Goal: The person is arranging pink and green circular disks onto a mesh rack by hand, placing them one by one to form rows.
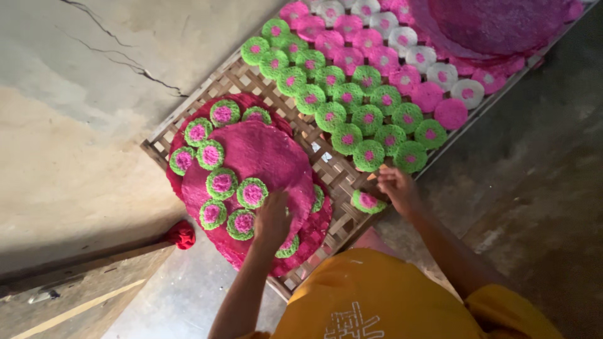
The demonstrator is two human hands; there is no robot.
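Fingers of the left hand (273, 216) rest on a big magenta disc (264, 157) atop the woven bamboo tray (235, 78), grasp unclear. The right hand (397, 188) hovers loosely open beside a green-and-pink round (367, 201).

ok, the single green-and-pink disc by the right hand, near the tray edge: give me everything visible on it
The disc is small and round, with a fuzzy green rim and a pink centre, looking fibrous or lacy. It lies flat on the woven lattice tray near its lower edge, apart from the rows of like discs above. The right hand is just above and beside it, fingertips close; contact can't be confirmed.
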